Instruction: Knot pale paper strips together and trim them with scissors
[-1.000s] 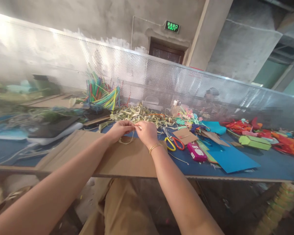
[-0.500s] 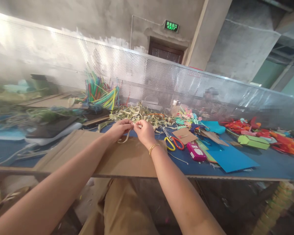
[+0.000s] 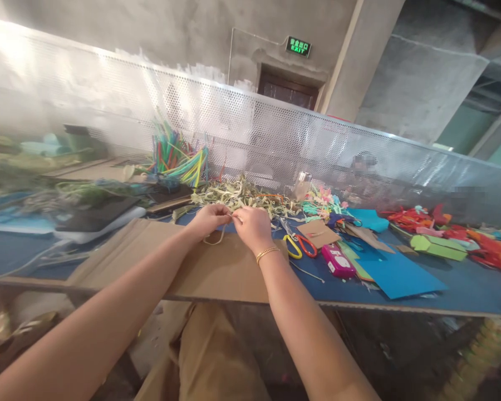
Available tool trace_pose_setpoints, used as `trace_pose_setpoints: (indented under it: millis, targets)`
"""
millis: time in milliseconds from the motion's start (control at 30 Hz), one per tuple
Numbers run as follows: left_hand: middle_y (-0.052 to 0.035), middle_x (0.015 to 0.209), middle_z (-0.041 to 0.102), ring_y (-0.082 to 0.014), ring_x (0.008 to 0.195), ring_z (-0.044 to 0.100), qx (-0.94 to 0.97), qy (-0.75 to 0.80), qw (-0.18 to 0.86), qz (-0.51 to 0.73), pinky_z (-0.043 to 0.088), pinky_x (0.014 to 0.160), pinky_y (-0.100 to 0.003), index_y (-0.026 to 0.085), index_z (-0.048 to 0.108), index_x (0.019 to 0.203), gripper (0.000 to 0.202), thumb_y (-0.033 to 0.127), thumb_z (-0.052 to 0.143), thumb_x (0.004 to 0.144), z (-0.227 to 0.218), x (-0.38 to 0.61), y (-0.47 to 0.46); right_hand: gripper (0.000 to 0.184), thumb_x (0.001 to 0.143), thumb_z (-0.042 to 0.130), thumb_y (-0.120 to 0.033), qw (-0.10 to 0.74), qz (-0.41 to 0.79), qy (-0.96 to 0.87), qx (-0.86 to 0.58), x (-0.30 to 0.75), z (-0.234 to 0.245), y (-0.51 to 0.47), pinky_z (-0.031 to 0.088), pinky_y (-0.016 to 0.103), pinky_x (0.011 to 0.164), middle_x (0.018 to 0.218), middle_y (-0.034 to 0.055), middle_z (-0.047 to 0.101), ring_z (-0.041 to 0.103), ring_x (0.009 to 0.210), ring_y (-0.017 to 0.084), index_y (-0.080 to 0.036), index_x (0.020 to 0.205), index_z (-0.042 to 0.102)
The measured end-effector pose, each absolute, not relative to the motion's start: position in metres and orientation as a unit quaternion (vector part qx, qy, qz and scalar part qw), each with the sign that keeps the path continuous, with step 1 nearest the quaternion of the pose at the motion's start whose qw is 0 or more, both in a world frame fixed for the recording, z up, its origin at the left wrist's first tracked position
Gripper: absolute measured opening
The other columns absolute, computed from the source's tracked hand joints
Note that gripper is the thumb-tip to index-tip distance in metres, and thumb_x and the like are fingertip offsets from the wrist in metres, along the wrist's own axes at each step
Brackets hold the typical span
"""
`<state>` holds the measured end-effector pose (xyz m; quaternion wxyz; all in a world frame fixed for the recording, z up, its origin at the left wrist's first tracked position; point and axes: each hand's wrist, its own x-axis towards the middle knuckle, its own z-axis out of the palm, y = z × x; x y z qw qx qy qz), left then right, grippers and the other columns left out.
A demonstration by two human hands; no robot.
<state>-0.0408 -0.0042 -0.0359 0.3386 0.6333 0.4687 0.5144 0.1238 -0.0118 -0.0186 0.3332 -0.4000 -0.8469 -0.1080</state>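
Note:
Above a brown cardboard sheet [image 3: 229, 273], my left hand [image 3: 211, 220] and my right hand [image 3: 254, 225] meet with their fingertips pinched close together. Between them runs a thin pale strip [image 3: 217, 238], whose loose end curls down below my left fingers. Both hands are closed on it; the exact grip at the fingertips is too small to make out. Just behind the hands lies a heap of pale green and cream strips [image 3: 237, 195]. A pair of scissors [image 3: 297, 245] with yellow and red handles rests right of my right hand.
Right of the scissors lie a magenta box [image 3: 338, 262], blue paper [image 3: 401, 273] and a lime-green block [image 3: 438, 247]. Red and orange pieces [image 3: 492, 250] are piled at far right. Coloured stems [image 3: 177, 156] stand at back left. A perforated metal panel [image 3: 271, 128] runs behind the table.
My right hand has turned slightly, its back now more over the fingers, still close to my left. The whole view has shifted a little, with things appearing further right.

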Motion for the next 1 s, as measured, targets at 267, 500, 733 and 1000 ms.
trace_pose_setpoints:
  millis: [267,500,733,1000]
  targets:
    - [0.0012,0.057,0.056,-0.0115,0.052,0.045,0.685,0.464,0.266,0.495,0.033,0.052,-0.023,0.016,0.063,0.063,0.017,0.031,0.07,0.06,-0.046,-0.043,0.005,0.024,0.093,0.045,-0.022,0.25,-0.185,-0.85,-0.426,0.117,-0.014,-0.017,0.037,0.035,0.078,0.089,0.0097,0.071,0.062,0.082,0.021,-0.018,0.086,0.068]
    - [0.002,0.053,0.053,-0.0108,0.048,0.042,0.64,0.496,0.303,0.503,0.028,0.047,-0.023,0.017,0.062,0.066,0.025,0.037,0.074,0.057,-0.039,-0.04,-0.003,0.019,0.091,0.042,-0.014,0.261,-0.175,-0.834,-0.453,0.114,-0.02,-0.016,0.036,0.036,0.078,0.089,0.0129,0.07,0.062,0.083,0.022,-0.014,0.094,0.062]
    - [0.0025,0.05,0.047,-0.009,0.046,0.037,0.629,0.442,0.37,0.522,0.026,0.046,-0.022,0.016,0.058,0.062,0.023,0.035,0.07,0.062,-0.031,-0.033,-0.013,0.016,0.093,0.046,-0.028,0.379,-0.02,-0.781,-0.496,0.109,-0.034,-0.006,0.041,0.031,0.075,0.094,0.0076,0.069,0.063,0.088,0.021,-0.019,0.096,0.059]
    - [0.0012,0.055,0.052,-0.0079,0.049,0.041,0.58,0.437,0.416,0.548,0.03,0.047,-0.021,0.014,0.06,0.064,0.022,0.032,0.073,0.059,-0.035,-0.038,-0.004,0.019,0.089,0.053,-0.035,0.475,0.115,-0.742,-0.458,0.112,-0.039,0.006,0.042,0.023,0.065,0.081,0.0018,0.069,0.062,0.072,0.014,-0.019,0.086,0.063]
